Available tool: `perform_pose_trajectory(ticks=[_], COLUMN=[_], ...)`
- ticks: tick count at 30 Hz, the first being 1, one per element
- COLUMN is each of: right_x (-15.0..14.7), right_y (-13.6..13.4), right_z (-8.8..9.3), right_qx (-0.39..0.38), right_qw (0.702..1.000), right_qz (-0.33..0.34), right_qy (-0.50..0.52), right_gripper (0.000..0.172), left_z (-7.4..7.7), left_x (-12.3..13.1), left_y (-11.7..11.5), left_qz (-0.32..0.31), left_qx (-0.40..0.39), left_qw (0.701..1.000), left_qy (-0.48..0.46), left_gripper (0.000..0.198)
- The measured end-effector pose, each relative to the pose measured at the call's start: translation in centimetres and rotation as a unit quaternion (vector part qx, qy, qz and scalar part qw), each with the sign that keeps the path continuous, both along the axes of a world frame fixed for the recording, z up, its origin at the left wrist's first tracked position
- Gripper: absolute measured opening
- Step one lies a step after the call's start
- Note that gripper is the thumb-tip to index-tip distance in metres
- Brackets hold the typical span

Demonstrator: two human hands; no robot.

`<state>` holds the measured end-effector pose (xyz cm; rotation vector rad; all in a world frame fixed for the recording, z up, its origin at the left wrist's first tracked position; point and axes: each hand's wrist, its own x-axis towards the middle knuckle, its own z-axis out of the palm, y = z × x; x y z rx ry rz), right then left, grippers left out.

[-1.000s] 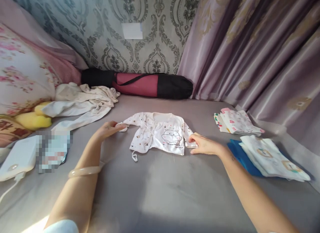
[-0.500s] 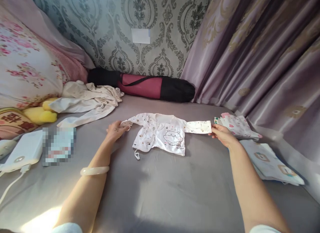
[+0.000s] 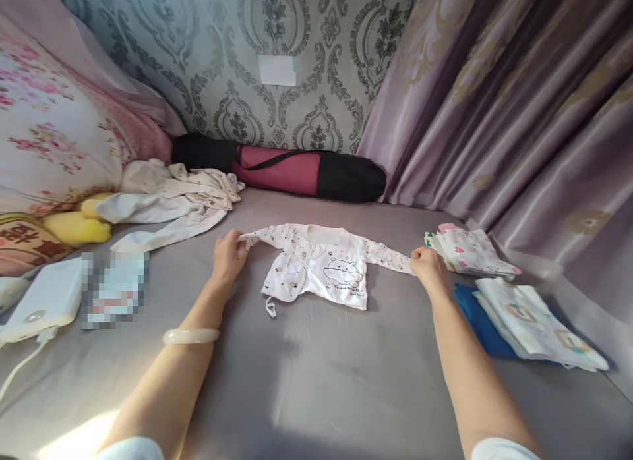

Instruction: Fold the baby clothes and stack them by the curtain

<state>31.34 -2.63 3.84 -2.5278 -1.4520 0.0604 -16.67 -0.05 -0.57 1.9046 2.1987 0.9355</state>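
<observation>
Through the head camera I am seeing a small white cotton baby shirt [image 3: 341,242] with scattered prints and a line-drawn animal, lying front up in the middle of a grey fabric-covered bed [image 3: 326,374]. The left hand [image 3: 230,257], with a pale bangle [image 3: 190,336] on its wrist, is holding the left cuff, its fingers narrowed on the cloth. The right hand [image 3: 429,269] is gripping the right cuff, its fingers curled closed around the end.

I am judging the spreading-out as nearly done: the body is lying fairly flat and both sleeves are reaching outward. Some creases are remaining, a white tie loop [image 3: 270,307] is trailing at the near left hem, and the shirt is not yet folded.

To the right, a folded pile of pink-and-white printed cloth [image 3: 477,249] is lying beyond folded white-and-blue cloths [image 3: 529,318]. At far left, rumpled cream and pale-grey clothes [image 3: 198,193] are lying unfolded.
</observation>
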Motion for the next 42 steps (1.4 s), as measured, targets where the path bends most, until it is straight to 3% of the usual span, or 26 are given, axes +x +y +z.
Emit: perform_pose_trajectory(ticks=[3,7,9,11,13,16,18,20,22,25,28,31,33,35,37,39,42], right_x=[-4.8,-12.1,-15.0,-17.1,-18.3,-18.8,-18.7,-18.6,-18.5,-18.5,-18.6,-18.6,-18.7,-18.7,-18.7,-18.6,-18.5], right_y=[1.7,3.1,3.1,2.8,2.3,1.9,1.9,1.9,2.0,2.0,2.0,2.0,2.0,1.9,1.4,0.7,-0.7], right_z=[0.8,0.5,-0.5,-1.9,-3.2,-4.6,-5.0,-5.2,-5.2,-5.1,-5.0,-5.1,-5.1,-4.9,-4.2,-3.0,-0.8], right_qx=[0.015,0.004,0.001,-0.004,-0.019,-0.040,-0.044,-0.049,-0.052,-0.052,-0.056,-0.052,-0.048,-0.034,-0.001,0.024,-0.014], right_qw=[0.997,0.971,0.949,0.932,0.928,0.929,0.927,0.927,0.928,0.928,0.927,0.928,0.928,0.929,0.928,0.923,0.902], right_qz=[0.080,0.226,0.300,0.353,0.368,0.368,0.372,0.372,0.369,0.369,0.369,0.366,0.367,0.367,0.371,0.382,0.425], right_qy=[0.014,0.079,0.092,0.078,0.056,0.031,0.021,0.017,0.017,0.024,0.033,0.038,0.040,0.037,0.025,0.022,0.073], right_gripper=[0.030,0.035,0.039,0.044,0.051,0.059,0.062,0.063,0.063,0.063,0.063,0.062,0.061,0.060,0.055,0.045,0.027], left_z=[1.1,3.1,3.9,4.3,4.3,3.8,3.2,2.3,1.2,-0.3,-0.9,0.1,1.2,2.3,3.1,3.5,3.5], left_x=[0.4,0.2,0.1,0.0,0.0,-0.2,-0.5,-1.1,-1.8,-2.9,-3.3,-1.9,0.3,3.3,6.5,9.2,11.7], left_y=[0.4,1.7,2.7,3.7,4.6,5.4,5.8,6.2,6.6,7.0,6.9,6.6,6.8,7.3,7.9,8.6,9.2], left_qz=[0.027,0.072,0.055,0.016,-0.029,-0.058,-0.039,-0.015,-0.003,0.022,0.054,0.074,0.010,-0.167,-0.340,-0.410,-0.435], left_qx=[0.035,-0.023,-0.043,-0.043,-0.035,0.000,0.033,0.056,0.064,0.041,-0.022,-0.020,0.002,-0.025,-0.071,-0.091,-0.129], left_qw=[0.997,0.994,0.997,0.995,0.961,0.870,0.830,0.819,0.833,0.889,0.962,0.996,0.999,0.984,0.936,0.905,0.882], left_qy=[0.068,0.079,0.037,-0.089,-0.274,-0.490,-0.556,-0.571,-0.549,-0.455,-0.268,-0.046,0.041,0.063,0.058,0.074,0.131], left_gripper=[0.032,0.035,0.035,0.037,0.037,0.029,0.030,0.036,0.042,0.048,0.048,0.042,0.037,0.032,0.028,0.027,0.031])
